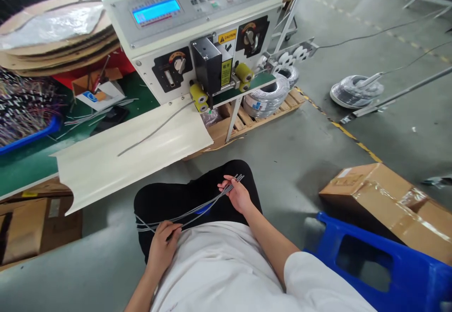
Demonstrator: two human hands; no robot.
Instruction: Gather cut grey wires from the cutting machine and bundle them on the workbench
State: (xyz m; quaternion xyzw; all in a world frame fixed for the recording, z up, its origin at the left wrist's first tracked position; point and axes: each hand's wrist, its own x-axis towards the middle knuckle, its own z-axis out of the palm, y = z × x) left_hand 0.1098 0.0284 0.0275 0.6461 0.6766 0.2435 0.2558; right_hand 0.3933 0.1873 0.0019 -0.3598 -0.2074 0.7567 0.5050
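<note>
A small bundle of thin grey cables (pixel 197 212) lies across my lap, over black trousers. My right hand (pixel 237 195) is closed around the bundle near one end, and the cut tips stick out past the fingers. Near the other end my left hand (pixel 165 239) is curled with thumb and fingers together on a cable of the bundle; the fingers partly hide the grip. Ahead of me stands a wire-cutting machine (pixel 208 18) with a lit blue display. From its yellow rollers (pixel 198 96) a single grey cable (pixel 153 133) runs down onto the cream chute (pixel 141 161).
Left on the green bench are a blue bin (pixel 31 135) of wires and stacked cardboard discs (pixel 60 34). Wrapped cable coils (pixel 266 98) sit on a pallet under the machine. A blue plastic stool (pixel 406 265) and a cardboard box (pixel 384 199) stand on my right.
</note>
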